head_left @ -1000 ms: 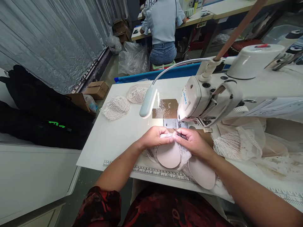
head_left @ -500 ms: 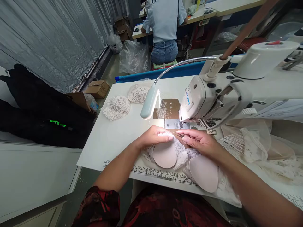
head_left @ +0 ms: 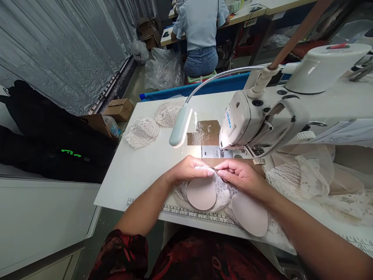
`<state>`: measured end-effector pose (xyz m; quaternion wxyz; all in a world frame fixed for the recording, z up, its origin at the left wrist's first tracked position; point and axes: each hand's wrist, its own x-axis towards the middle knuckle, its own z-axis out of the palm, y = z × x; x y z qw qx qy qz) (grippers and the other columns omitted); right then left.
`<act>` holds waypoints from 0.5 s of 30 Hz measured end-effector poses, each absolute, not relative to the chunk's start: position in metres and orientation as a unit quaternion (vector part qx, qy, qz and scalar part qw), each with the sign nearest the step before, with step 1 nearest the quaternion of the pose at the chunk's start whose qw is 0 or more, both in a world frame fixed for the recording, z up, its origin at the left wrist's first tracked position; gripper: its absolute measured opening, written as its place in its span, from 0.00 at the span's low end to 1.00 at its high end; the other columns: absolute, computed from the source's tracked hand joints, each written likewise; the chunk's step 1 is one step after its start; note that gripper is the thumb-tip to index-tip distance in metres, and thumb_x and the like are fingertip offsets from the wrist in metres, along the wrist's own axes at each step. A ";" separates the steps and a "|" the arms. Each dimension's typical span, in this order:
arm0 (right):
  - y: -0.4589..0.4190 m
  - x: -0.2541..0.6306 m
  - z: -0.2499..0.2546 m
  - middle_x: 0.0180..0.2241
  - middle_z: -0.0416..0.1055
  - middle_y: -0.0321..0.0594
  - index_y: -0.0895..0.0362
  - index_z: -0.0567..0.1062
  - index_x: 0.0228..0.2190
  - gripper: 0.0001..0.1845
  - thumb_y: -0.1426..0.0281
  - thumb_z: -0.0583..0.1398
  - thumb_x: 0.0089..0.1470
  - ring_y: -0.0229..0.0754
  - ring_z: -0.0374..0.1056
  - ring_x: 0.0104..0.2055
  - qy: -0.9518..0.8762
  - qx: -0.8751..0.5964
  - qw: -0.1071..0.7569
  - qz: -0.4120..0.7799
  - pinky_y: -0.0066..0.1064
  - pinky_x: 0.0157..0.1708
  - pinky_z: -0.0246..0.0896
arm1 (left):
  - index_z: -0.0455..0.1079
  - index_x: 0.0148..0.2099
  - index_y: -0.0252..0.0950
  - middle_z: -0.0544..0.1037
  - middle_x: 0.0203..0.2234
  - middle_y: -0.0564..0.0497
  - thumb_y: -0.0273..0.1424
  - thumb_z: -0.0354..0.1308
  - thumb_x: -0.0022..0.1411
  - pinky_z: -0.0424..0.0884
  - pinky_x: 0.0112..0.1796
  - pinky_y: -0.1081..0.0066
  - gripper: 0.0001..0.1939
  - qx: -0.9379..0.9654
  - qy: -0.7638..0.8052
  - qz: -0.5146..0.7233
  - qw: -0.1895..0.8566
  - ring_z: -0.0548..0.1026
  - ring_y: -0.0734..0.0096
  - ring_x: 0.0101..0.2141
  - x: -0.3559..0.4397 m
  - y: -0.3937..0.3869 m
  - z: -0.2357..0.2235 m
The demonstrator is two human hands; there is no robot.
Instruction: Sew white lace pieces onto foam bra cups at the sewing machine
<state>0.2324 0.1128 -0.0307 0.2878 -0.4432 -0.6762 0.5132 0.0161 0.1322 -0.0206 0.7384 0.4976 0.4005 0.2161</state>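
Observation:
A white lace bra with smooth pale cups (head_left: 201, 193) lies at the front of the sewing table. My left hand (head_left: 190, 169) is closed on its lace edge, thumb on top. Close beside it, my right hand (head_left: 237, 173) pinches a slim dark pointed metal tool (head_left: 215, 169); most of it is hidden by the fingers, so its exact kind cannot be made out. The tool's tip meets the lace at my left fingertips. The bra's second cup (head_left: 250, 214) rests below my right wrist. Just beyond both hands stands a white sewing machine (head_left: 240, 120).
A lamp (head_left: 180, 125) on a bendable neck hangs left of the machine head. Two lace cups (head_left: 142, 133) lie at the far left of the table (head_left: 125, 171). More lace pieces (head_left: 303, 177) are heaped right. A printed ruler (head_left: 192, 216) runs along the front edge. Another person (head_left: 201, 31) sits ahead.
My right hand has shifted slightly left, bringing the tool's tip against the lace at my left fingertips. My left hand keeps its hold. The whole view has shifted a little.

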 end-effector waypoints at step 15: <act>0.111 0.222 -0.026 0.31 0.72 0.39 0.56 0.75 0.33 0.13 0.60 0.56 0.56 0.40 0.67 0.32 -0.709 -0.444 0.256 0.483 0.32 0.30 0.61 | 0.65 0.20 0.31 0.57 0.17 0.58 0.44 0.66 0.49 0.51 0.23 0.75 0.22 0.600 0.383 0.151 0.685 0.55 0.81 0.21 0.018 0.134 -0.018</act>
